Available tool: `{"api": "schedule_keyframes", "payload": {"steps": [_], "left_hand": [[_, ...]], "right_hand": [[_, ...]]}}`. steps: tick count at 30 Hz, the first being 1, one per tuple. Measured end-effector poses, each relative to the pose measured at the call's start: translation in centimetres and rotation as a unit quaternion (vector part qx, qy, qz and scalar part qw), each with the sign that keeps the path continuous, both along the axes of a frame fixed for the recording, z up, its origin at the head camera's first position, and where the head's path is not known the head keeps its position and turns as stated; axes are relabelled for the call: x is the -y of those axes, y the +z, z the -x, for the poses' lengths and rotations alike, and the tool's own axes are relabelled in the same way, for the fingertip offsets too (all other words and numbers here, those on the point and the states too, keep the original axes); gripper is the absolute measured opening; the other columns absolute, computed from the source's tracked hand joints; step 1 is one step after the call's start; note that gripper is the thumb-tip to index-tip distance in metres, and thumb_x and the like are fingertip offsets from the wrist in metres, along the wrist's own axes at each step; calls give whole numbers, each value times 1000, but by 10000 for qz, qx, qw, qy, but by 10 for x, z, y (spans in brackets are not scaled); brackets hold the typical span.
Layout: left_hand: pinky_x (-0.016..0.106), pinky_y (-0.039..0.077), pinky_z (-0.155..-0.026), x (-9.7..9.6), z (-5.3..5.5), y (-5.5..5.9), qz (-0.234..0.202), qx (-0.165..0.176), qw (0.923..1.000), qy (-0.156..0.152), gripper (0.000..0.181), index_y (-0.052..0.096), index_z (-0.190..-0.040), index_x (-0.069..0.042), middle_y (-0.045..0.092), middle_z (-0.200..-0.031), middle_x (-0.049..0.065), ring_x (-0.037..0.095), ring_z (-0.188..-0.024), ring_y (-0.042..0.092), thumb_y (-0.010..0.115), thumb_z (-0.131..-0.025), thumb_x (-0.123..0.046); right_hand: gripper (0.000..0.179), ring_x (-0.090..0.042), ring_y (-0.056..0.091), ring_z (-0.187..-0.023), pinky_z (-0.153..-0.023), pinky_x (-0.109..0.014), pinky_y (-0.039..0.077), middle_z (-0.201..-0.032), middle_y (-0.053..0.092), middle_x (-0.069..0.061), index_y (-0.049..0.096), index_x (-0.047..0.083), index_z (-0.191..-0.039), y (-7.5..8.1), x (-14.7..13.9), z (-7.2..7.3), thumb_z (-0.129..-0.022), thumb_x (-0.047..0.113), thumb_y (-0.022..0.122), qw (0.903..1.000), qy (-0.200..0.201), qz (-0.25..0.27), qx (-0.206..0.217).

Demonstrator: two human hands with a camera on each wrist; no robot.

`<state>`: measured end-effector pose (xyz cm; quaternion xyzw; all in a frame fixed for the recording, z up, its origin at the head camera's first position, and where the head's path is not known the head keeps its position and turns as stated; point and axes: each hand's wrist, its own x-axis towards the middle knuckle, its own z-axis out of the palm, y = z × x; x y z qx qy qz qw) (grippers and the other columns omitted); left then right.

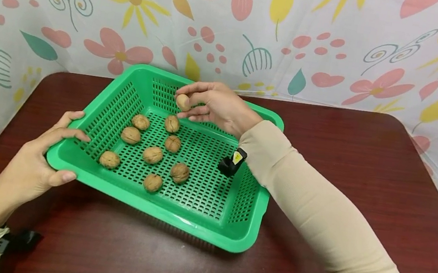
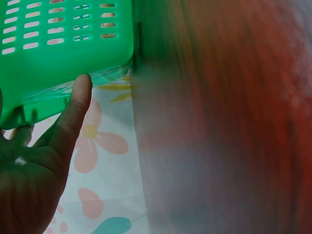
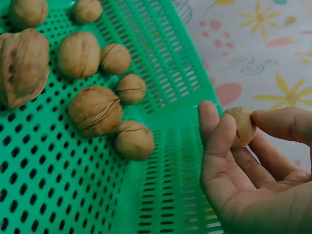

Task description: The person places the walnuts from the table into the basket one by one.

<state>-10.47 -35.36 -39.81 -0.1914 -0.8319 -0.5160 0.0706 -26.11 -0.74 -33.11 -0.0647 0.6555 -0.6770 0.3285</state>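
A green perforated plastic basket (image 1: 172,219) is over the dark table, with several walnuts (image 1: 152,155) scattered across the left and middle of its floor. My left hand (image 1: 34,161) grips the basket's left end, its fingers over the rim and the thumb by the near corner. In the left wrist view, that thumb (image 2: 73,114) lies along the basket's edge. Above the far side of the basket, my right hand (image 1: 219,106) pinches one pale walnut (image 3: 240,127) between thumb and fingertips. More walnuts (image 3: 95,111) show large on the mesh in the right wrist view.
The reddish-brown table (image 1: 342,164) extends to both sides of the basket. Behind it hangs a white cloth (image 1: 251,33) printed with flowers and leaves, close to the table's far edge. A black wrist camera (image 1: 232,163) on the right arm overlaps the basket's right part.
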Motion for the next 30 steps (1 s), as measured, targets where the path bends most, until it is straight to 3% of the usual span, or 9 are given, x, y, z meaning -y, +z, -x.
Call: {"api": "schedule_keyframes", "payload": {"steps": [3,11,23,30], "left_hand": [[8,41,-94,0,0,1,6,8,10000,21,62,64,-122,2,39,-163,0,7,-136,47,95,-69,-10],[7,43,-91,0,0,1,56,35,10000,-16,62,63,-122,2,38,-164,0,7,-131,50,93,-69,-5],[7,42,-93,-1,0,2,17,46,10000,-13,61,63,-121,3,38,-163,0,8,-135,48,92,-68,-3],[7,41,-93,-1,-1,1,25,53,10000,28,61,63,-121,2,39,-164,-1,7,-135,47,93,-69,-6]], "right_hand": [[35,-23,76,-93,-80,-30,57,-130,64,-10,64,3,-137,-4,2,1,-102,0,59,9997,34,-186,183],[30,-39,70,-119,-113,-50,47,-129,63,-11,63,5,-131,-11,4,2,-103,-4,56,9972,25,-504,559],[41,-41,69,-115,-105,-45,55,-143,54,-14,59,2,-139,-20,9,-1,-101,-9,51,9822,341,-1816,327],[33,-35,69,-94,-93,-42,61,-146,52,-13,62,-1,-133,-25,9,-5,-103,-7,50,9722,480,-2280,-223]]}}
